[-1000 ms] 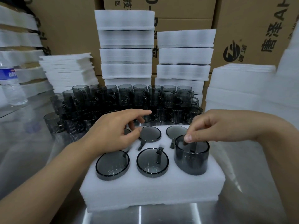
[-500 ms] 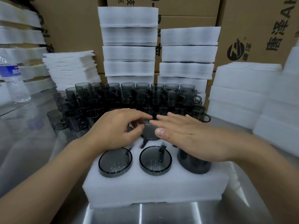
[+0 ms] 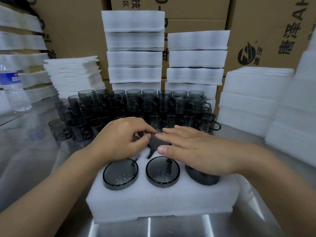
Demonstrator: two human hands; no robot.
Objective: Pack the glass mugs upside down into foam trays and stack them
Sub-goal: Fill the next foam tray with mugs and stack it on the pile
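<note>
A white foam tray (image 3: 162, 202) lies on the steel table in front of me. Smoky glass mugs sit upside down in its holes: front left (image 3: 120, 173), front middle (image 3: 162, 171), back middle (image 3: 157, 142). My right hand (image 3: 196, 151) lies flat with straight fingers, palm on the front right mug (image 3: 201, 178), which stands a little above the foam. My left hand (image 3: 119, 135) hovers over the back left hole with loosely curled fingers. Its thumb and index tip touch the back middle mug's rim. The back right hole is hidden by my right hand.
Several loose upright mugs (image 3: 145, 103) crowd the table behind the tray. Behind them stand two stacks of packed foam trays (image 3: 135, 57), (image 3: 196, 60). Thin foam sheets (image 3: 73, 74) are piled at the left, foam trays (image 3: 253, 96) at the right. A water bottle (image 3: 13, 89) stands far left.
My right hand let go of the front right mug's rim, flattened and now presses on its base. The mug sits lower in the foam. My left hand barely moved.
</note>
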